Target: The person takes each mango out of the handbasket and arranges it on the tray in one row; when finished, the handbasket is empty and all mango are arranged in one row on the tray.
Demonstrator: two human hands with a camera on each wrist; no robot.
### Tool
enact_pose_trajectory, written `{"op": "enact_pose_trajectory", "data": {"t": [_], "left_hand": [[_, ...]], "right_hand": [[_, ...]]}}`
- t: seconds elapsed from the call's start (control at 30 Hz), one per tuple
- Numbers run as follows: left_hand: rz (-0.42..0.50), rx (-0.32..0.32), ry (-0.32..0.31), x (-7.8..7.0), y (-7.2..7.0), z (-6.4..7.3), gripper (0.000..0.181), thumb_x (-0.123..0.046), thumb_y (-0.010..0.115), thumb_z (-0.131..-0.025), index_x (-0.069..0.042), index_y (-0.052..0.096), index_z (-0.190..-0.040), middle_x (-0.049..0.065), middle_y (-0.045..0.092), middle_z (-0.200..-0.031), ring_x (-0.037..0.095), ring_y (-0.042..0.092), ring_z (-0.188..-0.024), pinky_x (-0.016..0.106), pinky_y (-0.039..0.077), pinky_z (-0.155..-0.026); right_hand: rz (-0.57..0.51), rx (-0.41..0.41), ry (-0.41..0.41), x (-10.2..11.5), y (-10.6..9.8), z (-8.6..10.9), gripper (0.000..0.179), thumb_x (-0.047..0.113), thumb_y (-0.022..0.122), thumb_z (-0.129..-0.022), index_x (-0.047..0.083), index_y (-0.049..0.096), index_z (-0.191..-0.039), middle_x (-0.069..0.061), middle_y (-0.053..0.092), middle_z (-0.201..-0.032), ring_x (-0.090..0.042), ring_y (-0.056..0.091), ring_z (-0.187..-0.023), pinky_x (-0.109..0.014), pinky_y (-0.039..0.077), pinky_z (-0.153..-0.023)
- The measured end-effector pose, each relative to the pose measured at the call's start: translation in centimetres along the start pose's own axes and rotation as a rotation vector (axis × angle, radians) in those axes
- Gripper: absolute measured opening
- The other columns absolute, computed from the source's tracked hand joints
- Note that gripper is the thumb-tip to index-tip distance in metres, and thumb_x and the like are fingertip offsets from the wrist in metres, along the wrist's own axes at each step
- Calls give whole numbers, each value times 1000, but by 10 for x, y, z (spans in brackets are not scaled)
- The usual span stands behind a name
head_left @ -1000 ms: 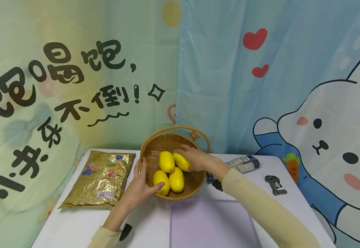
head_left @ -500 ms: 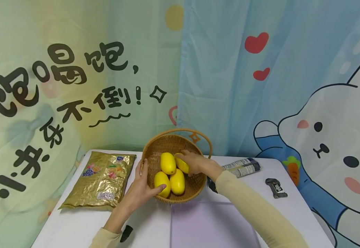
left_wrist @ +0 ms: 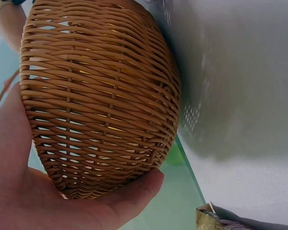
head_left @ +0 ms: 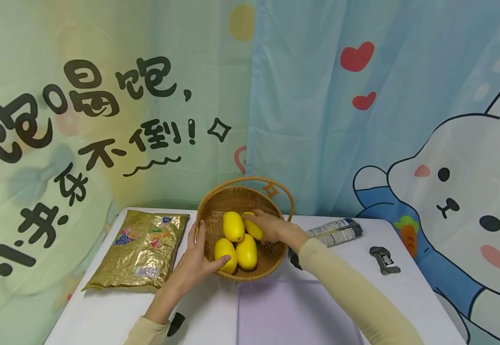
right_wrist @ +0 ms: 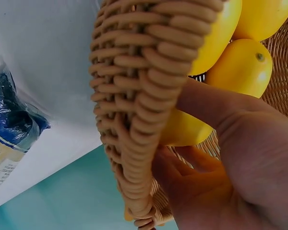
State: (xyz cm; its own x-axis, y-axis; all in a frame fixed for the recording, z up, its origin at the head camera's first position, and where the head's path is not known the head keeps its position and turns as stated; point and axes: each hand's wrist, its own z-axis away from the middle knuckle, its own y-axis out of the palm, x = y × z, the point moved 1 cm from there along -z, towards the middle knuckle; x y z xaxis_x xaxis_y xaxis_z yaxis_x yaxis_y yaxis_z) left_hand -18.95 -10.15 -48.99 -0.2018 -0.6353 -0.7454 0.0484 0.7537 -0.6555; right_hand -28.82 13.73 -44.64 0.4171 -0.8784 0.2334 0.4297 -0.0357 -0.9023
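Note:
A round brown wicker basket [head_left: 217,203] with a hoop handle is tilted so its inside faces me. My left hand [head_left: 194,261] grips its left side; the left wrist view shows fingers at the rim and a digit spread under the woven wall [left_wrist: 101,105]. My right hand [head_left: 271,226] reaches inside at the right and grips a yellow mango [head_left: 252,230], with thumb and fingers around it in the right wrist view [right_wrist: 187,129]. Part of this fruit is hidden by the hand and rim. Three other glossy yellow mangoes [head_left: 232,226] lie together beside it.
A gold snack bag [head_left: 146,249] lies at the left of the white table [head_left: 207,316]. Right of the basket are a long grey-printed packet [head_left: 340,235] and a small black packet [head_left: 384,261]. A pale purple mat [head_left: 293,311] lies in front; a printed curtain [head_left: 293,96] hangs behind.
Over the last second my right hand has settled deeper around the right-hand mango, covering more of it. The left hand keeps its hold on the basket; the head view has shifted slightly.

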Motion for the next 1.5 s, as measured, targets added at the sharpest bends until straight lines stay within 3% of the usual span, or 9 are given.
{"op": "enact_pose_trajectory", "data": {"t": [0.17,0.43,0.57,0.83,0.97,1.13,1.23,1.37,1.5], "left_hand": [[3,5,0,-1,1,1,122,-58,78,-83,-7,2,-164,21,-3,-169,45,63,-114,48,58,-88],[-15,17,-15,1,1,1,120,-58,76,-84,-6,2,-164,24,-3,-168,44,67,-106,44,59,-80],[-9,11,-9,2,-1,0,120,-57,76,-85,-6,2,-164,24,-3,-168,45,66,-108,46,59,-83],[-9,14,-13,4,0,0,120,-59,76,-84,-3,5,-163,27,-2,-167,42,68,-101,42,59,-76],[-14,7,-11,5,0,0,120,-58,77,-84,-3,5,-163,27,-1,-167,44,67,-104,43,59,-77],[-10,11,-14,5,0,0,120,-58,77,-84,-4,4,-163,26,-1,-167,44,67,-104,41,59,-75],[-10,13,-14,5,0,0,121,-58,77,-84,-4,4,-163,27,-1,-167,43,68,-102,40,59,-73],[-7,9,-9,5,0,0,120,-57,77,-84,-3,4,-163,26,-2,-168,46,66,-107,44,60,-79],[-3,10,-9,5,0,0,120,-58,76,-84,-4,4,-163,25,-3,-168,48,63,-114,48,59,-85]], "right_hand": [[-10,-24,-9,-4,-1,3,93,4,80,-86,24,29,-161,-17,26,-165,-37,40,-145,-50,46,-108],[-109,-84,-41,-8,-11,18,94,8,80,-88,21,24,-163,-21,23,-164,-38,38,-146,-51,45,-109],[-137,-128,-82,-6,-21,30,96,15,81,-88,21,22,-163,-21,23,-164,-39,38,-145,-51,45,-110],[-193,-240,-186,-1,-26,74,98,28,83,-86,21,23,-163,-19,30,-163,-37,41,-144,-52,43,-111],[-289,-296,-233,4,-20,100,98,34,84,-85,22,26,-162,-13,35,-161,-31,46,-139,-50,46,-109],[-456,-358,-278,14,-4,130,97,34,85,-83,25,28,-161,-4,36,-160,-24,52,-133,-38,53,-102],[-567,-370,-263,20,8,146,99,32,86,-82,31,27,-161,-4,35,-161,-27,55,-130,-33,56,-97],[-706,-366,-175,28,23,164,102,31,87,-79,41,25,-159,-1,33,-160,-29,55,-131,-34,55,-98],[-810,-379,-97,36,39,178,102,32,89,-77,44,27,-158,-1,31,-161,-31,54,-133,-33,55,-99]]}}
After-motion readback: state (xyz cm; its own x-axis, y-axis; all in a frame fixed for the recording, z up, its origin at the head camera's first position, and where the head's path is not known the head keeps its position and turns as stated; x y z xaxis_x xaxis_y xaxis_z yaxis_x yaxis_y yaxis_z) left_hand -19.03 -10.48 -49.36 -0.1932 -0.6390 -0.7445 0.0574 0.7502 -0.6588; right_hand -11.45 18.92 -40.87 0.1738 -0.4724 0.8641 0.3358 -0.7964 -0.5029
